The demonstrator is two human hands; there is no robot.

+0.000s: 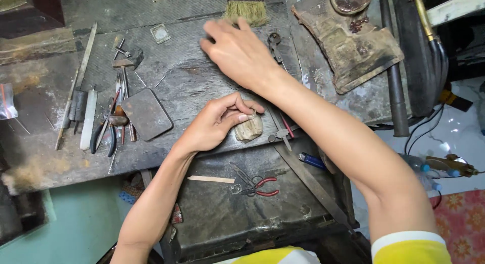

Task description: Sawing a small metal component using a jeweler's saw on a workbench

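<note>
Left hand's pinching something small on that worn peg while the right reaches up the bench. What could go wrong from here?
The left hand pinches a small piece against the worn peg at the bench edge; if it slips, it may drop into the open drawer among the red-handled pliers. The right hand reaches near the brush and the metal tool, so its forearm could sweep loose tools off.

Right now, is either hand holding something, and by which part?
The left hand pinches a small pale object at the top of a worn pale block; what it is cannot be told. The right hand holds nothing visible.
</note>
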